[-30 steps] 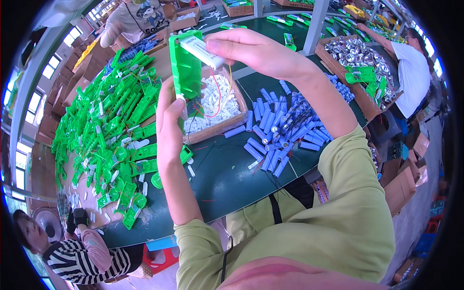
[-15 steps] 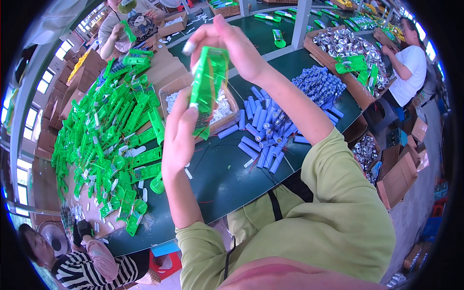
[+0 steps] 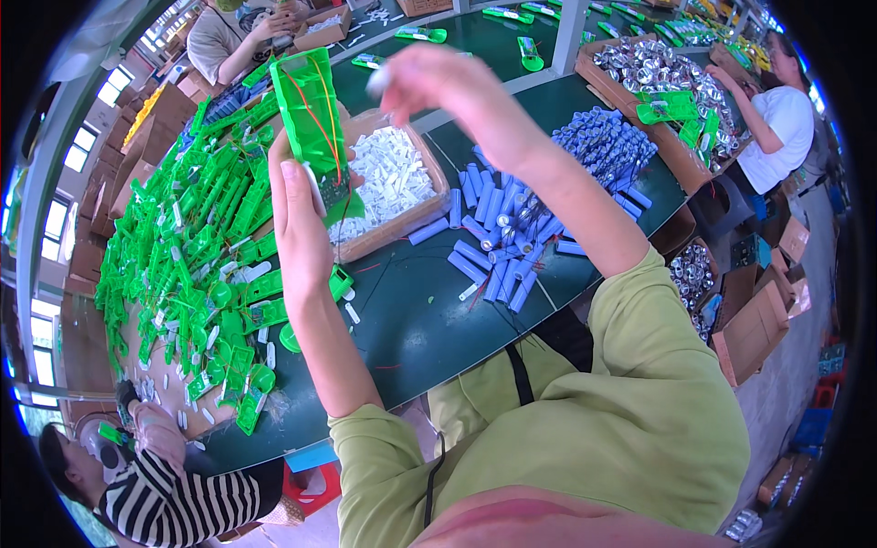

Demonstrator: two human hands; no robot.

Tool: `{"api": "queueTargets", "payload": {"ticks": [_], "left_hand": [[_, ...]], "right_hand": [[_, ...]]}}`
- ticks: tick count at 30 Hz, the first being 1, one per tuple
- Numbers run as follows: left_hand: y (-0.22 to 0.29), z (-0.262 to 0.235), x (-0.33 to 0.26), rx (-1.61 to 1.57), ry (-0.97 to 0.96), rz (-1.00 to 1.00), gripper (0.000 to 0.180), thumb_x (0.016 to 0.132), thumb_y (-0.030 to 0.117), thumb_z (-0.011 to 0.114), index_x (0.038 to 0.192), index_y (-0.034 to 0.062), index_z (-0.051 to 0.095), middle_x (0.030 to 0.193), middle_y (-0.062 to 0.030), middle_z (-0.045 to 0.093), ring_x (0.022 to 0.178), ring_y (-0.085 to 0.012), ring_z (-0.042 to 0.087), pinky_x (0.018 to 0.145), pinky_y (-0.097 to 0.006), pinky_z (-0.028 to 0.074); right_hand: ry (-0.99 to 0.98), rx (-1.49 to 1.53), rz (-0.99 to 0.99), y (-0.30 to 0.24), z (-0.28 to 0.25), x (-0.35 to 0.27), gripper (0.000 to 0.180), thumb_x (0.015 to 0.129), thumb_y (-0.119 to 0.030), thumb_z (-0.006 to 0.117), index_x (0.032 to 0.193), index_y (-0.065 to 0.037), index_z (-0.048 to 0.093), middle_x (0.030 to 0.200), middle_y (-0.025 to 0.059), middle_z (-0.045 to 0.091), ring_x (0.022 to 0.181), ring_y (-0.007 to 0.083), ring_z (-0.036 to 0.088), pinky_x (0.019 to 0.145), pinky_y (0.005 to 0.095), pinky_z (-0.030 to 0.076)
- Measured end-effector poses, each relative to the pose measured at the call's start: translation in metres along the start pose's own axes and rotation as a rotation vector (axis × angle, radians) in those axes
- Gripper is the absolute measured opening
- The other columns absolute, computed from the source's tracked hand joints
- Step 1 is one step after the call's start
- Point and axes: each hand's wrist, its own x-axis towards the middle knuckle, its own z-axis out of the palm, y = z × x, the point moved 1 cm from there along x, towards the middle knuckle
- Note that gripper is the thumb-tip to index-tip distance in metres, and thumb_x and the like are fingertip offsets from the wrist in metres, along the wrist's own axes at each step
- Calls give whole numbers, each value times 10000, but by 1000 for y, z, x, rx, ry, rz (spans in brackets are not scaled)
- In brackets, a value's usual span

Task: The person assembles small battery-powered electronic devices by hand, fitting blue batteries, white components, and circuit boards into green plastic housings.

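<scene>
My right hand (image 3: pixel 438 87) had lifted off the green casing (image 3: pixel 315 119), pinching a small white piece (image 3: pixel 378 80); my left hand (image 3: pixel 297 215) gripped the casing.

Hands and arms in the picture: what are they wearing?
Nothing on the left hand or the right hand: no gloves, rings or watch show. Both forearms are bare. Short yellow-green sleeves cover only the upper arms, part of a matching shirt. A black strap runs down its front.

A factory assembly line: a long green desk (image 3: pixel 429 320) heaped with green plastic parts (image 3: pixel 201 237), blue cells (image 3: pixel 512 228) and cardboard boxes (image 3: pixel 758 329), with other workers (image 3: pixel 776 100) seated along it.
</scene>
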Motion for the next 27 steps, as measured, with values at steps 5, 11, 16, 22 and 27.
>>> {"api": "queueTargets", "payload": {"ticks": [5, 11, 16, 22, 27], "left_hand": [[0, 6, -4, 291, -120, 4, 413, 965, 191, 390, 1342, 37, 323, 1134, -59, 483, 943, -108, 488, 802, -267, 435], [-17, 10, 1, 225, -22, 79, 373, 979, 208, 362, 1302, 22, 378, 1116, -65, 498, 948, -105, 487, 793, -247, 425], [-25, 11, 6, 309, 100, 196, 345, 988, 208, 331, 1263, 17, 415, 1033, -56, 527, 837, -84, 485, 708, -228, 421], [-22, 10, 4, 396, 11, 183, 329, 976, 186, 374, 1251, 13, 425, 857, -14, 517, 677, -56, 423, 577, -215, 364], [-23, 6, 6, 387, 28, 165, 337, 978, 207, 365, 1240, 9, 437, 936, -52, 535, 814, -104, 476, 716, -254, 395]], "right_hand": [[36, -363, 76, 2, 34, -8, 225, 847, -227, 626, 917, -14, 606, 746, 7, 587, 658, 54, 514, 622, 212, 428], [217, -222, -20, 30, 41, -13, 159, 842, -142, 615, 820, 11, 578, 726, 34, 601, 655, 72, 536, 606, 232, 441], [335, -332, -157, 43, 61, -18, 170, 801, -138, 626, 754, 17, 573, 627, 82, 592, 553, 164, 573, 522, 294, 440], [375, -102, -101, 52, 55, 1, 147, 804, -132, 602, 793, 14, 590, 649, 92, 599, 572, 139, 576, 544, 272, 446], [379, 17, -15, 59, 53, -1, 137, 818, -128, 589, 808, 8, 596, 664, 83, 604, 580, 109, 574, 541, 257, 443]]}}
